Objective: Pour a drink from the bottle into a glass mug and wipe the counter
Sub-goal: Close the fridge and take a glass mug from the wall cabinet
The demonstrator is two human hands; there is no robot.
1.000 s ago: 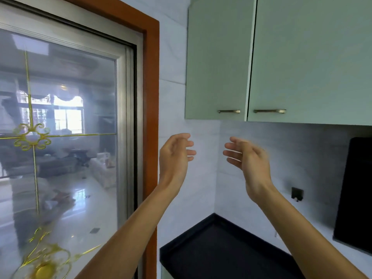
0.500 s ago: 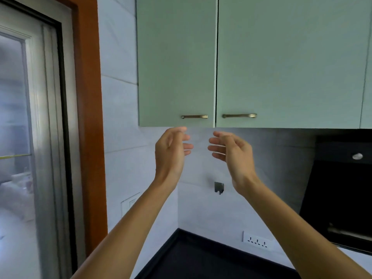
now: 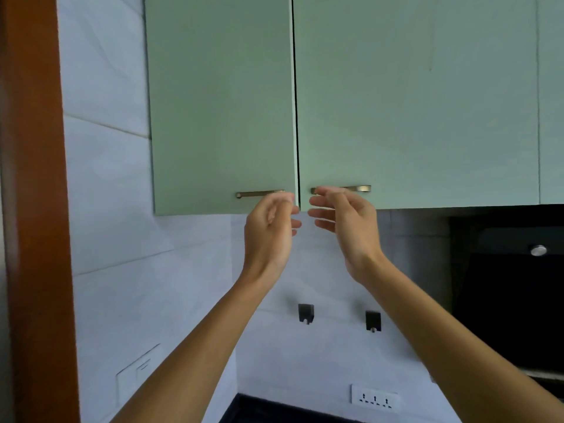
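Reaching up, half-open left hand (image 3: 268, 230) and right hand (image 3: 349, 222) touch horizontal brass bar handles (image 3: 358, 188) on pale-green cabinet doors (image 3: 219, 102), clasping nothing.

Dark counter (image 3: 274, 412), only a small corner slice visible at the bottom edge of the frame. It sits in the corner where two white tiled walls (image 3: 305, 361) meet, with its back edge running along the wall just below a white socket strip (image 3: 374, 398). Visible surface is flat, matte black. The rest is cut off, so its contents can't be told.
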